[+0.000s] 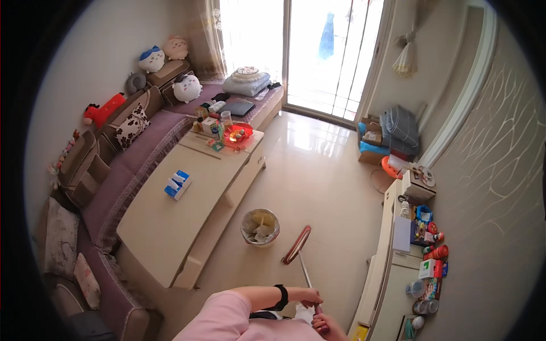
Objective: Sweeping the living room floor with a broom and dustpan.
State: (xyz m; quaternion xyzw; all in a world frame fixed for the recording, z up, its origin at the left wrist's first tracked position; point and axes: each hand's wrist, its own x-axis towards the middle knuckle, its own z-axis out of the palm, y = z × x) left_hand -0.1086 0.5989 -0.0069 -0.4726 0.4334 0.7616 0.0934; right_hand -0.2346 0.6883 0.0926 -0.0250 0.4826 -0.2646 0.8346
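A flat mop with a reddish rimmed head (297, 245) lies against the tiled floor ahead of me. Its metal pole (304, 269) slants back towards my body. My left hand (312, 297), below a black wristband, grips the pole near the top. Lower in the picture, my right hand (327, 326) is closed around the dark red handle (318, 314). Just left of the mop head stands a lined waste bin (260, 227) holding crumpled paper, apart from the mop. Something white (304, 313) shows beside my pink shirt; what it is I cannot tell.
A long coffee table (170, 226) with a tissue box (178, 185) stands left, beside a purple-covered sofa (140, 157). A low cabinet (401, 281) crowded with jars and boxes runs along the right wall. Boxes and folded grey fabric (399, 130) sit near the glass door (332, 64).
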